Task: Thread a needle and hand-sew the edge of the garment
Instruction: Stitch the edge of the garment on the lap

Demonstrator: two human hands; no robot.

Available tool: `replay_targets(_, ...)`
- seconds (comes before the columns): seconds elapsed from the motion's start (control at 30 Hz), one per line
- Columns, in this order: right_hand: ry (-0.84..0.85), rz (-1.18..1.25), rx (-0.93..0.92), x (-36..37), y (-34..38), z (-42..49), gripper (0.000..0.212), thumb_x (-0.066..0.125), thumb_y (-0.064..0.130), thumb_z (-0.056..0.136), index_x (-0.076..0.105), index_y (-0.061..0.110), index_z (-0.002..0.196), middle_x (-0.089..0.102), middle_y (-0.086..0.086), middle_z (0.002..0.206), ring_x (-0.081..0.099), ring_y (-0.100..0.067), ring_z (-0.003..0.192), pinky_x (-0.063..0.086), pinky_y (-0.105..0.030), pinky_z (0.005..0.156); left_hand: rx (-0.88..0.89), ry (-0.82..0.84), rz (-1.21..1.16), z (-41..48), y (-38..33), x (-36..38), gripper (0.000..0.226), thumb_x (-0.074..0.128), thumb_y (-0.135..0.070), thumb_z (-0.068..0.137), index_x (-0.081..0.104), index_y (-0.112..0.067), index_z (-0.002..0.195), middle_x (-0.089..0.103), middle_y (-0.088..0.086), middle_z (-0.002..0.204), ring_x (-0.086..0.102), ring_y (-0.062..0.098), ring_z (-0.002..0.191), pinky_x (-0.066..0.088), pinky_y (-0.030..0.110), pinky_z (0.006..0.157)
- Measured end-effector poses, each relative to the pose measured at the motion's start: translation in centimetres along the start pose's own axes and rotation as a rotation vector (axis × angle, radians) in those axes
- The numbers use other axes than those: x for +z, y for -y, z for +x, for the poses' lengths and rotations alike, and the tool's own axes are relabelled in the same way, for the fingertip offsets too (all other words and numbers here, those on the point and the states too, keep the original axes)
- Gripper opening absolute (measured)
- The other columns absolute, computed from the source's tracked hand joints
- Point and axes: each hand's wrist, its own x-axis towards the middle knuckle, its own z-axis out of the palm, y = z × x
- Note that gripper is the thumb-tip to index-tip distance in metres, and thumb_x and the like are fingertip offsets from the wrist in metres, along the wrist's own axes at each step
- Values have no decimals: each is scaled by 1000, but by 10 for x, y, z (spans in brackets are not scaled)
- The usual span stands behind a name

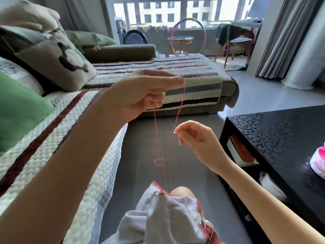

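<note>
My left hand (pixel 147 92) is raised at centre and pinches a red thread (pixel 181 103) at its fingertips. One strand loops from there down to a thin needle (pixel 174 126) that my right hand (pixel 193 136) pinches lower right. Another strand (pixel 156 131) drops from my left palm, curls into a small loop, and reaches the stitched edge of a white garment with red trim (pixel 163 213) lying on my lap at the bottom.
A sofa with a striped quilted cover (pixel 70 131) and cushions fills the left. A black patterned coffee table (pixel 274 138) stands at right with a pink-and-white object (pixel 318 162) on it. Grey tiled floor lies between them.
</note>
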Motion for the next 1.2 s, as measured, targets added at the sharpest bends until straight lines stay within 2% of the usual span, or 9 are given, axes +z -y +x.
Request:
replay_targets(0.17, 31, -51, -113, 7, 17, 5, 20, 52, 3, 89, 62, 20, 85, 57, 8, 63, 53, -7, 61, 44, -22, 64, 48, -6, 18, 1, -15, 5, 23, 70, -23, 67, 72, -13, 87, 26, -10, 42, 19, 7, 41, 14, 25, 55)
replay_targets(0.3, 59, 173, -112, 4, 32, 3, 10, 51, 4, 88, 58, 9, 92, 53, 7, 62, 49, -7, 60, 42, -17, 64, 82, -106, 59, 5, -20, 4, 16, 70, -20, 77, 71, -12, 92, 27, -11, 41, 18, 7, 41, 19, 19, 47)
replay_targets(0.5, 274, 764, -80, -17, 47, -2, 62, 66, 17, 85, 41, 17, 142, 40, -5, 64, 36, -15, 61, 37, -25, 62, -45, -220, 27, 24, 2, -11, 5, 70, -21, 83, 71, -19, 79, 28, -12, 39, 21, 5, 36, 22, 17, 42)
replay_targets(0.63, 233, 776, -34, -36, 44, -3, 31, 66, 21, 84, 66, 5, 111, 42, -3, 68, 31, -15, 63, 31, -24, 59, -239, -288, -14, 32, 45, -24, 8, 67, -17, 88, 66, -19, 80, 26, -11, 40, 19, 5, 34, 18, 13, 40)
replay_targets(0.73, 164, 767, 28, -55, 35, -7, 19, 70, 22, 82, 64, 5, 87, 45, -2, 65, 34, -14, 61, 37, -22, 58, -466, -315, -94, 29, 78, -29, 9, 65, -16, 88, 60, -21, 82, 27, -11, 38, 22, 4, 32, 21, 15, 38)
replay_targets(0.87, -134, 717, 204, -77, 20, -9, 9, 70, 21, 73, 66, 13, 73, 54, -3, 61, 46, -12, 55, 45, -22, 53, -646, -314, -79, 12, 122, -22, 8, 67, -23, 85, 62, -20, 81, 48, -5, 51, 49, 9, 52, 42, 21, 58)
replay_targets(1.0, -298, 649, 334, -92, -1, -11, 21, 56, 14, 82, 67, 15, 64, 58, -4, 60, 52, -12, 53, 47, -22, 51, -734, 14, 144, -20, 161, 11, 45, 58, -53, 87, 66, -10, 79, 63, 5, 75, 60, 16, 70, 50, 29, 76)
replay_targets(1.1, -328, 664, 387, -102, -19, -10, 34, 49, 10, 92, 68, 16, 64, 56, -3, 60, 51, -11, 54, 45, -22, 50, -689, 207, 258, -44, 179, 37, 61, 56, -71, 75, 67, -12, 74, 55, 3, 64, 51, 14, 59, 45, 20, 61)
replay_targets(1.2, -392, 696, 431, -108, -36, -4, 40, 43, 7, 98, 65, 13, 66, 54, -3, 57, 48, -10, 50, 42, -21, 47, -601, 227, 228, -59, 189, 51, 57, 72, -70, 61, 66, -13, 71, 41, 7, 64, 37, 20, 62, 28, 25, 55)
